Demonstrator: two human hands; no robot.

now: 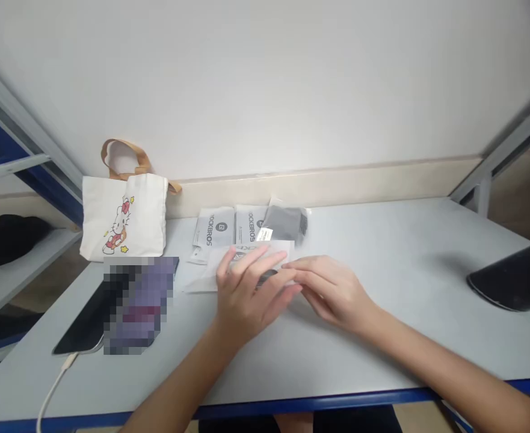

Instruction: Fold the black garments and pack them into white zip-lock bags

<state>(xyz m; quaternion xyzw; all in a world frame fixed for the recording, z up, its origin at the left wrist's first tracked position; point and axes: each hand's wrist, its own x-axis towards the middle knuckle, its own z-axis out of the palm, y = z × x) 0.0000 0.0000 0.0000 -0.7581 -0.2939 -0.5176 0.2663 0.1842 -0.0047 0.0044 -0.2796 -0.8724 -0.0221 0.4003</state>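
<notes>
Handling the clear packet flat on the table

Both hands meet over one clear plastic packet [208,273], which lies on the grey table [382,252] in front of the person, just before a row of other packets. The left hand [246,294] lies on top of it with fingers spread apart, not closed around anything. The right hand [332,291] comes from the side with fingers straight and close together, and its tips are at the packet's right edge. Whether they pinch the film there, I cannot tell. Something small and dark shows inside the packet, between the fingers.

For good work I think the left hand should press only lightly. The film looks thin and slippery, so a flat palm holds it better than the fingertips alone. The right hand should take the edge itself, not the dark content, and any pull should go low along the table.

Care is needed behind the hands. Two ROCKBROS packets [215,231] and a dark grey packet [285,222] lie very near, and a wide movement could push them. The cartoon tote bag [124,216] and the phone [84,325] with its white cable [55,388] are at the left, well apart.
</notes>
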